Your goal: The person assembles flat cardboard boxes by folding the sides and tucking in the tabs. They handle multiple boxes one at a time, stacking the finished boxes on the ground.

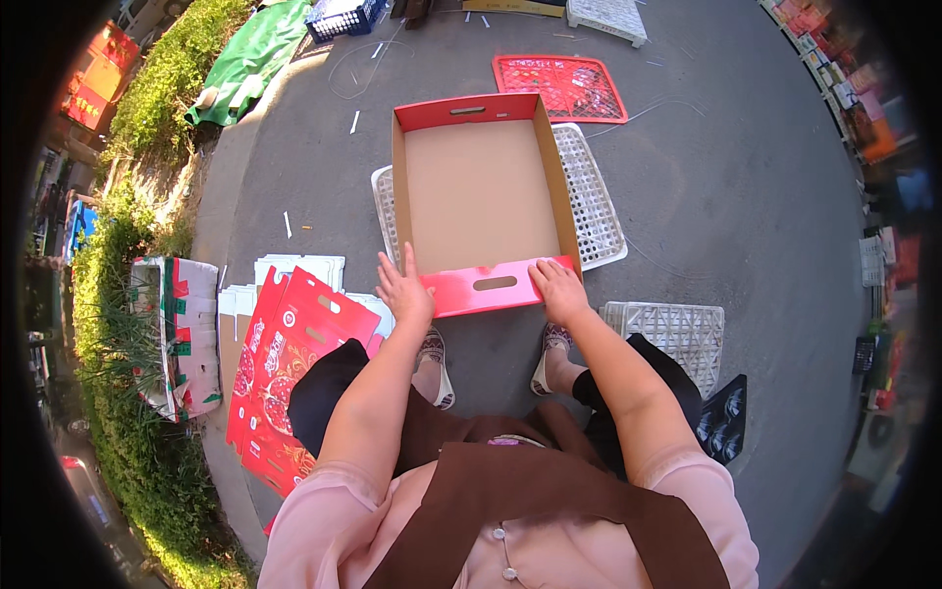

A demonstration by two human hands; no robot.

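An open cardboard box [481, 187], plain brown inside with red end walls, rests in front of me on a white perforated plastic crate [596, 201]. Its near red end wall [451, 293] has an oval handle slot. At the box's near left corner is my left hand [404, 293], fingers spread and thumb by the end wall. My right hand [559, 292] grips the near right corner, its fingers bent over the red wall; the undersides of the fingers are hidden. Flat red printed cardboard sheets [294, 358] lie in a stack left of my legs.
White cardboard pieces [304, 267] lie beyond the red sheets. Another white crate [677, 339] and a black plastic tray [724, 420] are at my right. Farther off sit a red plastic crate [559, 86] and a blue crate [343, 20]. A hedge [118, 412] borders the left.
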